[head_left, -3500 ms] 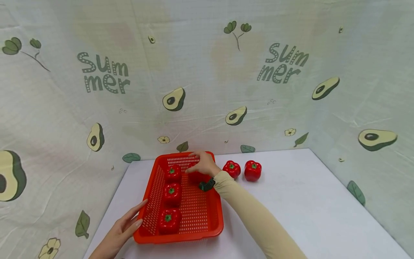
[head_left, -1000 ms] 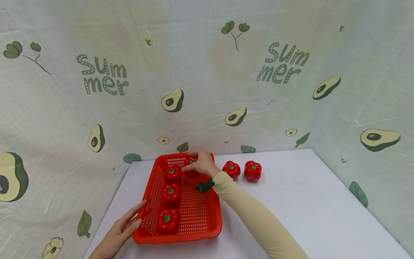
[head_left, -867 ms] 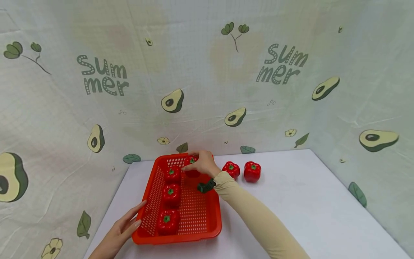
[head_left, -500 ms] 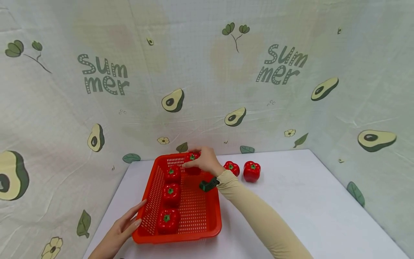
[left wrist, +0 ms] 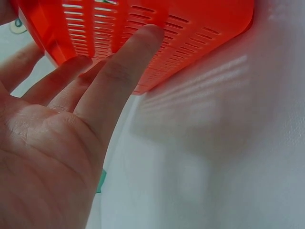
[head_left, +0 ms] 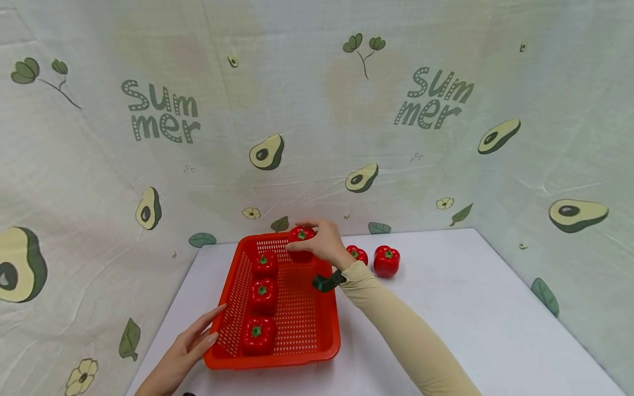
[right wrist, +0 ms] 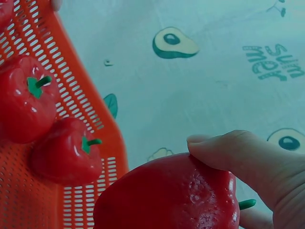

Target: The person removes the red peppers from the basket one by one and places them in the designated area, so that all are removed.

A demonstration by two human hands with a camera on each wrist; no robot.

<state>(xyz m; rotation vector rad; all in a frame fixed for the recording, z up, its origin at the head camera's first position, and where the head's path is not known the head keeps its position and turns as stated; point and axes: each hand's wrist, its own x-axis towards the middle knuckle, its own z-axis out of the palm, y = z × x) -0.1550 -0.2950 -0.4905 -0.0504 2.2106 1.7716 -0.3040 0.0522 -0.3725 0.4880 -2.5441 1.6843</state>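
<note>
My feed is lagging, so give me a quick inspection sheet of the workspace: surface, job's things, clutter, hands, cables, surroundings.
Surface: white tabletop.
Job's things: orange slotted plastic basket with three red toy bell peppers in a column along its left side; fourth red pepper held above the far end; two more peppers on the table to the right.
Clutter: nothing seen.
Hands: left hand flat against the basket's near-left wall; right hand grips the raised pepper.
Cables: nothing seen.
Surroundings: avocado-print cloth backdrop reading "Summer".

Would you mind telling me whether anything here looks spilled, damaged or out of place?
Nothing stands out. Three red peppers sit upright in a row in the orange basket, two more peppers stand on the table, and the right hand holds another pepper.
</note>
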